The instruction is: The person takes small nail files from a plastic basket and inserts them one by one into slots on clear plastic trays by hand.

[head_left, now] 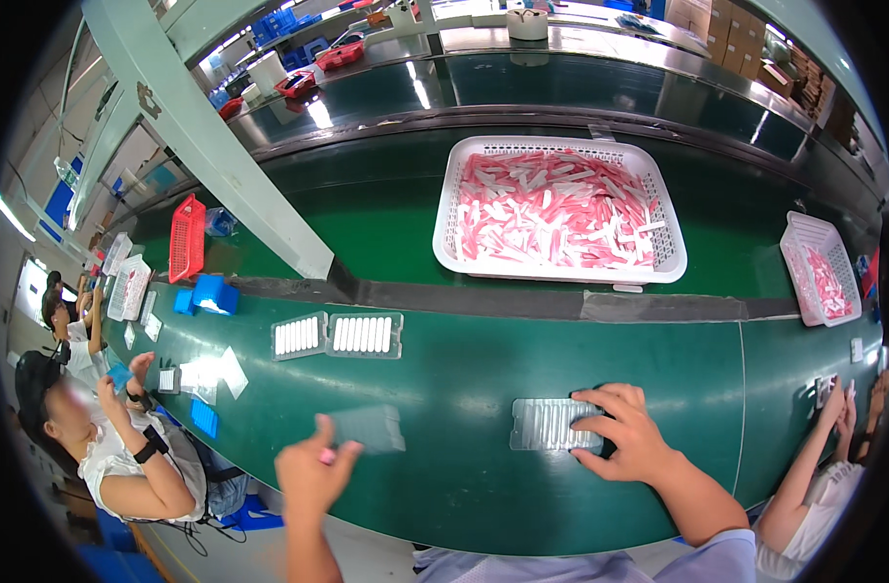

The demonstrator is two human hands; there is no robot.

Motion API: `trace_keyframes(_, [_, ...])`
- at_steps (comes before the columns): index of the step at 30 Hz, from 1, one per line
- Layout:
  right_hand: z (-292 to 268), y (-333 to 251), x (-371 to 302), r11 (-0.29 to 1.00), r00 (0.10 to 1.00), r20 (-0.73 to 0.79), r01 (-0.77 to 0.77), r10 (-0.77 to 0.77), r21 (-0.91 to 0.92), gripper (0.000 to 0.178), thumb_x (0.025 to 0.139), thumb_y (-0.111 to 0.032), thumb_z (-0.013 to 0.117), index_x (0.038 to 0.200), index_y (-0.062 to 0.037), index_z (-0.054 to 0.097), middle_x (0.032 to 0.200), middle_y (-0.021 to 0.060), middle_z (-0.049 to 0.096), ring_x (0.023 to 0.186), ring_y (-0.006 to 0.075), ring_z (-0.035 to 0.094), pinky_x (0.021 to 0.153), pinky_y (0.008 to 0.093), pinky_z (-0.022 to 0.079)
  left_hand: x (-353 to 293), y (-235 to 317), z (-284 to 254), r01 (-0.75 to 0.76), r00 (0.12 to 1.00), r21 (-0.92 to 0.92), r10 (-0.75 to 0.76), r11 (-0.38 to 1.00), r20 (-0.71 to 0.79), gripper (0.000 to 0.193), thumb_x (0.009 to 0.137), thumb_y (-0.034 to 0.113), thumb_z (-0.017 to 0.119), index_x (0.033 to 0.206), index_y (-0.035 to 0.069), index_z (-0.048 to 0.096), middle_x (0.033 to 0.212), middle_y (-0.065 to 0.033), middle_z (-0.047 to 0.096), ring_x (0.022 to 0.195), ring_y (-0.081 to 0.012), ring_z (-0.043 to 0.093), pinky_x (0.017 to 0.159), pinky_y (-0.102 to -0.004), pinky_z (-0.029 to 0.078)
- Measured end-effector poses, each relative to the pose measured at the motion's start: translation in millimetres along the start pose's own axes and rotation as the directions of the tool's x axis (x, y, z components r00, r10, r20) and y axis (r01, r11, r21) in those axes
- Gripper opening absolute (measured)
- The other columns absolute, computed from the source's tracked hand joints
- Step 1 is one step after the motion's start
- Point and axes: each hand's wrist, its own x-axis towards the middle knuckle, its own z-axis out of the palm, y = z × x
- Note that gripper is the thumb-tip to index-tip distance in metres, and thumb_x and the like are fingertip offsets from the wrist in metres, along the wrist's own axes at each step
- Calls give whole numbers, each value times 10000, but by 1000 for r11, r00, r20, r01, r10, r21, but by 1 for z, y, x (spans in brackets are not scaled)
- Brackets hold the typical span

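My left hand (pixel 313 471) is at the lower left over the green table, with a small pink piece (pixel 326 455) between thumb and forefinger. Just right of its fingertips, a clear plastic tray (pixel 375 428) is smeared by motion; whether the fingers touch it I cannot tell. My right hand (pixel 627 433) grips the right end of another clear slotted tray (pixel 542 425), fingers at its far edge and thumb at the near one. Glare and my fingers hide part of its slots. Beyond my left hand lie two clear trays, one (pixel 300 336) beside the other (pixel 366 335), holding rows of white sticks.
A white basket (pixel 444 233) heaped with pink and white pieces stands behind a dark ledge (pixel 522 299). A slanting pale post (pixel 221 160) rises at left, near a red basket (pixel 187 238) and blue blocks (pixel 211 293). People work at both sides; another basket (pixel 797 267) is right.
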Motion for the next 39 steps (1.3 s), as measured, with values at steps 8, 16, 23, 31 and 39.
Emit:
trace_keyframes(8, [-11,-5,4,999,999,34,8,-6,-40,491,669,-225,773,1145,-130,697,1273,77,622,1139,310,553,965,458,391,-12,104,47,-408,912,-86,401,909,-80,677,737,559,864,1081,-4,712,582,32,616,508,-165,639,469,-304,485])
trace_keyframes(16, [-22,-5,1,998,996,83,-23,28,-56,642,668,-243,747,1288,-114,638,1229,74,592,1126,291,538,966,448,349,26,126,54,-458,887,-143,461,877,-17,568,738,571,860,859,78,605,625,19,660,546,-190,680,470,-332,498])
trace_keyframes(23, [-17,-8,0,996,995,84,-40,46,-76,652,698,-274,761,1314,-111,622,1271,84,592,1166,293,536,962,451,349,20,101,26,420,782,-880,406,220,474,299,952,260,748,1147,51,658,773,16,534,652,-108,488,559,-266,416])
trace_keyframes(31, [-19,-47,23,999,997,-49,53,-53,10,531,708,-236,837,1203,-121,687,1245,66,642,1109,283,592,966,440,355,-18,76,34,791,607,-486,577,-372,547,527,1020,-36,572,1527,-31,427,1205,-125,643,998,-223,672,720,-283,522])
trace_keyframes(39, [14,-92,72,918,976,213,-47,-41,393,348,835,-192,816,1154,-114,701,1020,19,675,964,225,630,925,375,382,-31,76,33,791,535,-572,697,-216,477,569,1065,19,512,1596,-8,308,1497,-236,524,1281,-337,627,1069,-438,538])
